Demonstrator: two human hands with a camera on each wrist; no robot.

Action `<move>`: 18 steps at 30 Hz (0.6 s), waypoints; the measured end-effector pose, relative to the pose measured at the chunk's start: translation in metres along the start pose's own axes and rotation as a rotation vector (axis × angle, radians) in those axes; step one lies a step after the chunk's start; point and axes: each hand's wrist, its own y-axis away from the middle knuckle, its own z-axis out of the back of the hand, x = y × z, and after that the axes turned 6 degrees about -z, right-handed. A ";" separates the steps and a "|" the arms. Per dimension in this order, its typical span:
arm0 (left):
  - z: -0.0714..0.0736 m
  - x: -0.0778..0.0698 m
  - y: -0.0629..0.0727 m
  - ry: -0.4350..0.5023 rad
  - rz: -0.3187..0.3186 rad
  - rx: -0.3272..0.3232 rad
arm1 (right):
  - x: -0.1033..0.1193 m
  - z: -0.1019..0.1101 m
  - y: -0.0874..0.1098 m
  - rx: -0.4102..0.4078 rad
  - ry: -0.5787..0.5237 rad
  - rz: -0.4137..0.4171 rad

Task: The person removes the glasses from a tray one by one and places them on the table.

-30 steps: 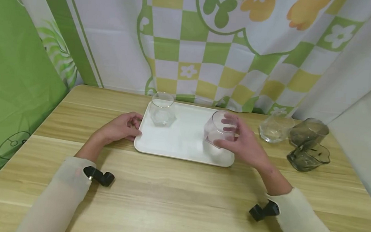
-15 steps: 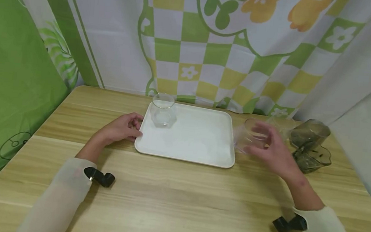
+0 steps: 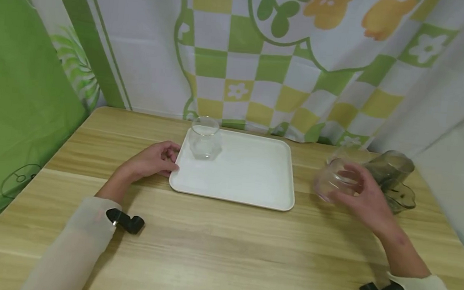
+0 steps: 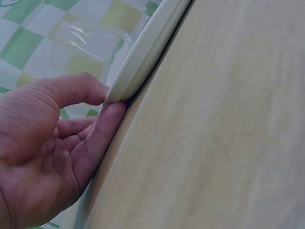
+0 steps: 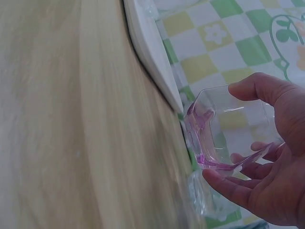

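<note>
My left hand (image 3: 154, 160) pinches the left rim of a white rectangular tray (image 3: 250, 169), thumb on top and a finger beneath the edge, as the left wrist view shows. A clear drinking glass (image 3: 205, 145) with a gold-coloured rim stands upright at the tray's back left. Right of the tray, my right hand (image 3: 368, 198) holds a pinkish clear glass (image 5: 228, 129) with an angular base, thumb on one side and fingers round the other. In the right wrist view it appears raised off the table.
Behind my right hand, a grey smoked glass (image 3: 391, 166) lies on its side. A dark wavy-rimmed glass (image 3: 403, 198) is beside it, partly hidden. Another clear glass (image 5: 209, 195) shows below the pink one. A patterned curtain (image 3: 243, 63) hangs at the wooden table's (image 3: 214, 249) back edge.
My right hand has carried the pinkish glass off the tray's right side, rightward over the table towards the other glasses. My left hand and the tray have stayed put.
</note>
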 end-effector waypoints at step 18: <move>0.000 0.000 0.000 0.007 0.012 0.005 | -0.026 0.016 0.010 -0.021 0.044 -0.040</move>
